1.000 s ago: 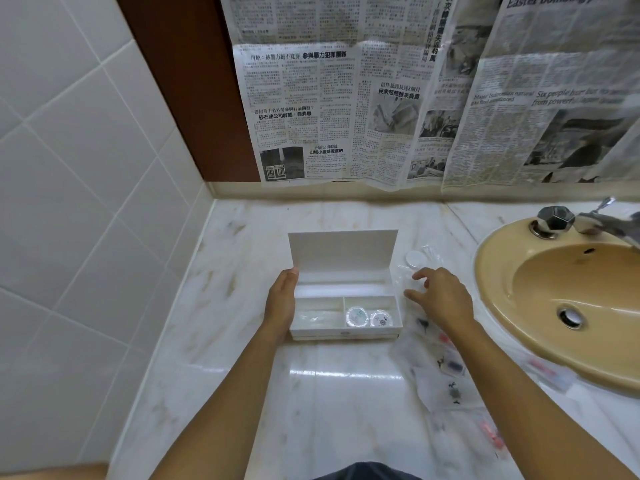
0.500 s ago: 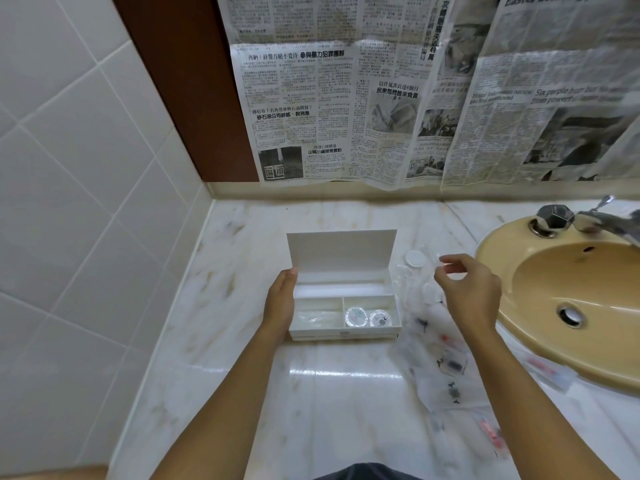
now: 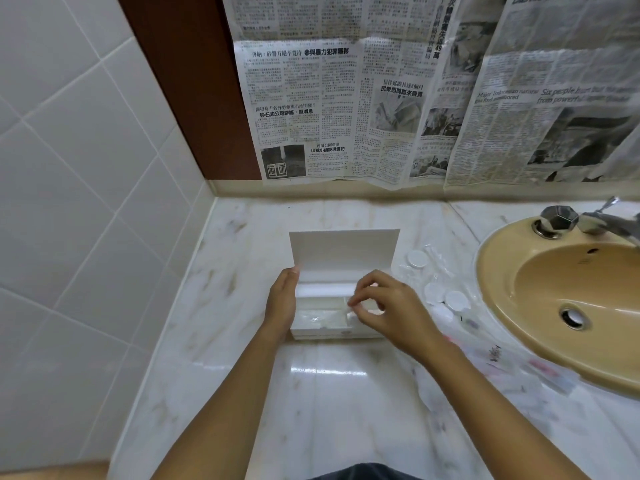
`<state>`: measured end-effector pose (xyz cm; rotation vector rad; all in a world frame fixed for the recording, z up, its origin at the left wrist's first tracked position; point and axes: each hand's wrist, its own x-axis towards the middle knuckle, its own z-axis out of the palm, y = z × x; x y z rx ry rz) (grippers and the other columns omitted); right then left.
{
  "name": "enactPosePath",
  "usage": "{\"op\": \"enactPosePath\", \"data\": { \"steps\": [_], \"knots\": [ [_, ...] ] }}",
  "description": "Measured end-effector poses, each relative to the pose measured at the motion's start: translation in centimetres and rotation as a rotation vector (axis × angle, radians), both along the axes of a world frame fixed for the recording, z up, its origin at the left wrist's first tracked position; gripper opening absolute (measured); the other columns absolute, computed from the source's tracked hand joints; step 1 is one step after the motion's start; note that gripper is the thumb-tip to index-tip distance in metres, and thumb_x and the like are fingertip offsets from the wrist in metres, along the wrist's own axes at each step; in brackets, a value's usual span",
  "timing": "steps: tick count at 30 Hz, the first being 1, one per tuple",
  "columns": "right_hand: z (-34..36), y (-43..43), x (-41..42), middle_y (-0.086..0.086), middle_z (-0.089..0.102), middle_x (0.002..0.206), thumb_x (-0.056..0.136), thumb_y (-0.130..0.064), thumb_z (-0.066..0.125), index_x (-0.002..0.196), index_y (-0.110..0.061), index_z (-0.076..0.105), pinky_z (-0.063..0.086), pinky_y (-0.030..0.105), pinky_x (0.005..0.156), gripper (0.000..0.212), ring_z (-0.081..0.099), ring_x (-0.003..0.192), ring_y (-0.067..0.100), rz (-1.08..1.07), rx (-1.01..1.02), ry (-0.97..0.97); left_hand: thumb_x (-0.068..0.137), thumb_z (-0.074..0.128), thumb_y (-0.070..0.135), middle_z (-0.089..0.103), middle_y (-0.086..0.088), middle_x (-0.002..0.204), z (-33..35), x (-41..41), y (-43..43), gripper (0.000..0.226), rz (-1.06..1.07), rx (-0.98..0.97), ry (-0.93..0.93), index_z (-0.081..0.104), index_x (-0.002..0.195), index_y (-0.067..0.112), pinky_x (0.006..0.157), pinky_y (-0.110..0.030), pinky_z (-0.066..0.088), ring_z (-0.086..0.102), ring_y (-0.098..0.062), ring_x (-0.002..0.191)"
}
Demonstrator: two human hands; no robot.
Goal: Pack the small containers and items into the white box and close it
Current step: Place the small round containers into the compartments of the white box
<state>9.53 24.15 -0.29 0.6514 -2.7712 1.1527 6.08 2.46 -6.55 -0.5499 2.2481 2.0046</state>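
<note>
Right hand [image 3: 391,308] has shifted mid-frame over the open white rectangular box [image 3: 343,258], pinching a small clear item [image 3: 352,305]; flat left hand [image 3: 282,303] touches its side.

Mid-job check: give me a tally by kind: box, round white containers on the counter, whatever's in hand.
White box: 1
Round white containers on the counter: 3 clearly
Small item pinched by the right hand: 1
Total: 5
Blurred plastic packets: uncounted.

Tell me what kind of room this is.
Most likely a bathroom: a tan sink with a metal tap set into a marble counter, and a white tiled wall on the left.
</note>
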Motion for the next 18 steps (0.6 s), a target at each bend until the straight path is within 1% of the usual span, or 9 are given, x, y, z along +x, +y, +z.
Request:
{"op": "enactPosePath", "data": {
  "steps": [1,3,5,9,11,13,15,17,18],
  "knots": [
    [-0.5,-0.8,-0.1,-0.018,0.059,0.094,0.084,-0.023,0.071,0.087,-0.028,0.075,0.045,0.018,0.064,0.007,0.055,0.069,0.002,0.012,0.076,-0.001,0.106,0.038,0.036,0.061,0.02,0.111,0.1,0.0,0.1,0.026,-0.002,-0.008,0.0,0.058,0.119,0.028,0.082,-0.008,0.036,0.053,0.008,0.102],
    [-1.1,-2.3,-0.5,-0.015,0.06,0.094,0.086,-0.026,0.068,0.089,-0.028,0.075,0.05,0.024,0.066,0.008,0.06,0.077,0.004,0.036,0.177,-0.009,0.106,0.038,0.037,0.062,0.017,0.111,0.1,0.0,0.1,0.028,-0.002,-0.017,-0.002,0.06,0.119,0.026,0.081,-0.008,0.036,0.052,0.011,0.1],
    [-1.4,-3.6,-0.9,-0.012,0.064,0.094,0.088,-0.025,0.066,0.092,-0.026,0.075,0.049,0.025,0.067,0.01,0.062,0.083,0.008,0.041,0.225,-0.028,0.106,0.038,0.037,0.063,0.016,0.109,0.1,0.0,0.0,0.029,-0.003,-0.018,-0.012,0.061,0.117,0.024,0.079,-0.008,0.036,0.053,0.01,0.099],
    [-2.0,-4.7,-1.3,-0.008,0.069,0.097,0.091,-0.023,0.062,0.099,-0.025,0.075,0.05,0.028,0.073,0.015,0.062,0.093,0.014,0.064,0.332,-0.069,0.105,0.038,0.038,0.065,0.009,0.11,-0.1,0.0,-0.1,0.033,-0.012,-0.015,-0.015,0.062,0.117,0.019,0.082,-0.012,0.038,0.056,0.0,0.103],
    [-1.9,-4.6,-1.2,-0.007,0.072,0.098,0.093,-0.027,0.06,0.103,-0.026,0.075,0.05,0.03,0.077,0.018,0.061,0.095,0.015,0.088,0.358,-0.114,0.105,0.038,0.037,0.065,0.011,0.111,-0.1,0.0,-0.1,0.032,-0.013,-0.02,-0.01,0.062,0.118,0.02,0.083,-0.01,0.038,0.056,0.002,0.104],
    [-1.4,-4.0,-0.9,-0.008,0.074,0.093,0.094,-0.036,0.056,0.098,-0.027,0.076,0.05,0.03,0.076,0.023,0.061,0.089,0.01,0.05,0.312,-0.155,0.106,0.038,0.036,0.063,0.018,0.111,0.0,0.0,0.0,0.029,-0.008,-0.022,-0.011,0.061,0.118,0.024,0.083,-0.007,0.036,0.053,0.008,0.105],
    [-0.6,-3.1,-0.6,-0.014,0.073,0.086,0.092,-0.04,0.054,0.089,-0.026,0.077,0.048,0.024,0.072,0.027,0.06,0.077,0.001,-0.024,0.204,-0.206,0.106,0.038,0.035,0.059,0.025,0.108,0.2,0.0,0.0,0.024,-0.003,-0.028,-0.014,0.058,0.117,0.027,0.081,-0.005,0.033,0.052,0.01,0.103],
    [0.1,-1.7,-0.4,-0.017,0.07,0.079,0.091,-0.035,0.057,0.083,-0.024,0.076,0.044,0.019,0.066,0.023,0.056,0.066,-0.005,-0.118,0.066,-0.209,0.106,0.039,0.034,0.058,0.026,0.106,0.2,0.0,0.1,0.022,0.001,-0.025,-0.011,0.058,0.116,0.027,0.078,-0.002,0.033,0.052,0.009,0.1],
    [0.3,-0.9,-0.4,-0.016,0.07,0.077,0.091,-0.031,0.059,0.081,-0.022,0.075,0.043,0.018,0.065,0.021,0.056,0.064,-0.005,-0.188,0.002,-0.189,0.106,0.039,0.033,0.058,0.026,0.106,0.2,0.0,0.1,0.022,0.003,-0.022,-0.014,0.058,0.115,0.027,0.079,-0.003,0.034,0.052,0.01,0.099]
  ]
}}
